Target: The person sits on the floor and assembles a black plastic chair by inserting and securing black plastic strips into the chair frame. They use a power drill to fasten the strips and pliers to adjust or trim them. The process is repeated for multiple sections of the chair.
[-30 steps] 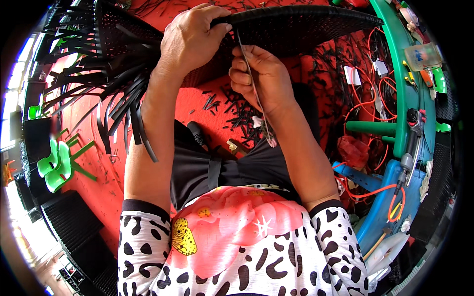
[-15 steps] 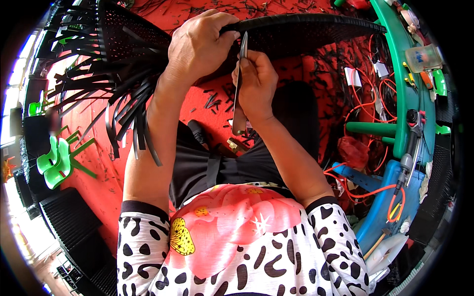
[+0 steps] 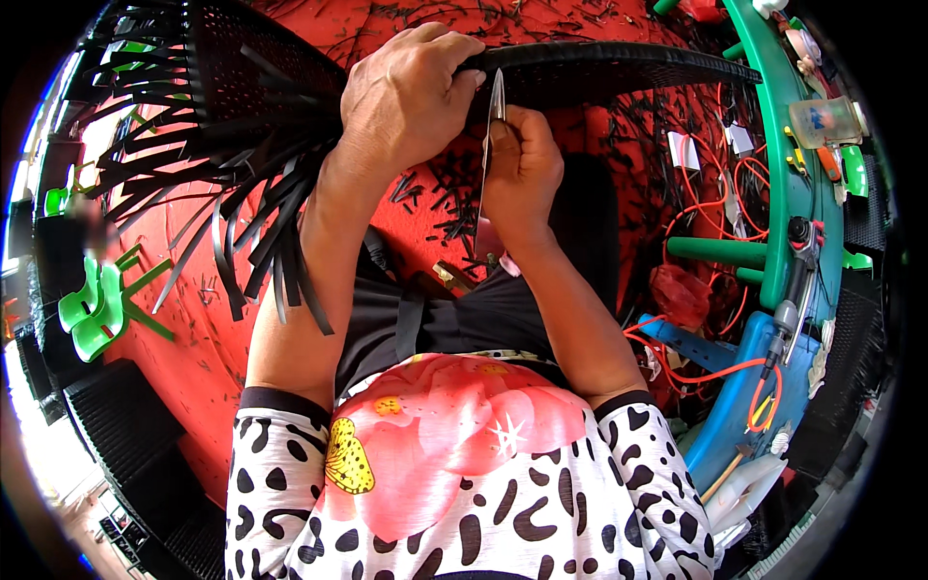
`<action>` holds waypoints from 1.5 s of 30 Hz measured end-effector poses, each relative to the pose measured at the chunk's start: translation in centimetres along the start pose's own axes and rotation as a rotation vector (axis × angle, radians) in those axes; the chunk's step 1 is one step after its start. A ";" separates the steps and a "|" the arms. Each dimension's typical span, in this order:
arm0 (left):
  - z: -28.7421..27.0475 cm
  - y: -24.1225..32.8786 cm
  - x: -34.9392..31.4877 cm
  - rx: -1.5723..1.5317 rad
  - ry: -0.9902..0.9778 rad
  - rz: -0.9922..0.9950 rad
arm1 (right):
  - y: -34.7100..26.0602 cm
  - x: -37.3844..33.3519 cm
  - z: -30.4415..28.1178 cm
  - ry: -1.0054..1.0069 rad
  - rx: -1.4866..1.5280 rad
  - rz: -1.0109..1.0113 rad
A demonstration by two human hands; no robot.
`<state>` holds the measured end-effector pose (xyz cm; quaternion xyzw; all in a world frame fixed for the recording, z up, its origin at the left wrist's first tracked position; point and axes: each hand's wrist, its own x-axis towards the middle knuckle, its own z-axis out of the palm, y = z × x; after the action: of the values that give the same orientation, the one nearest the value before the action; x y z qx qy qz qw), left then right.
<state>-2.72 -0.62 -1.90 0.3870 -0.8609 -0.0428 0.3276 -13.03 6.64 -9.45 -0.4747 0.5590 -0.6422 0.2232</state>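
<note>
My left hand is closed on the dark rim of a black woven piece, thumb and fingers pinching it. That piece stretches from the upper left to the green table at the right. Many loose black strips fan out from its left part and hang beside my left forearm. My right hand is closed round a flat metal blade with a pointed tip. It is held upright, tip just below the rim and close to my left fingertips. I cannot tell whether the tip touches the woven piece.
A green table stands at the right, with a clear plastic cup on it. A blue stool carries an air tool with an orange hose. Green chairs stand at the left. Black scraps litter the red floor.
Both hands have shifted slightly to the right in the picture. The blade has turned more edge-on, its broad face now less visible. My left hand still grips the rim.
</note>
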 end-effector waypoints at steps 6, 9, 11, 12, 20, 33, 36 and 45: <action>0.0 0.2 0.0 0.006 0.005 0.005 | -0.8 -0.2 0.0 -0.025 0.172 0.143; 0.0 0.2 -0.2 0.008 0.012 0.005 | -1.5 -0.1 0.0 -0.044 0.379 0.297; 0.2 0.0 -0.2 0.011 0.027 0.015 | -2.7 0.3 -0.4 -0.066 0.554 0.438; 0.2 0.1 -0.2 0.006 0.025 0.008 | -2.8 0.3 -0.5 -0.076 0.580 0.463; 0.0 0.7 -0.7 0.018 0.035 -0.002 | -4.3 1.3 -2.4 -0.207 0.640 0.625; 0.3 1.4 -1.4 0.027 0.054 -0.013 | -4.2 2.4 -4.3 -0.388 1.036 0.831; 0.3 1.5 -1.5 0.033 0.061 -0.012 | -3.8 2.7 -4.5 -0.438 1.190 0.888; 0.3 1.3 -1.3 0.023 0.036 0.019 | -4.9 2.3 -4.2 -0.367 0.272 0.439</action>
<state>-3.09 1.14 -2.44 0.3834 -0.8589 -0.0230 0.3388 -16.46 8.26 -3.76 -0.4162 0.5074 -0.5513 0.5152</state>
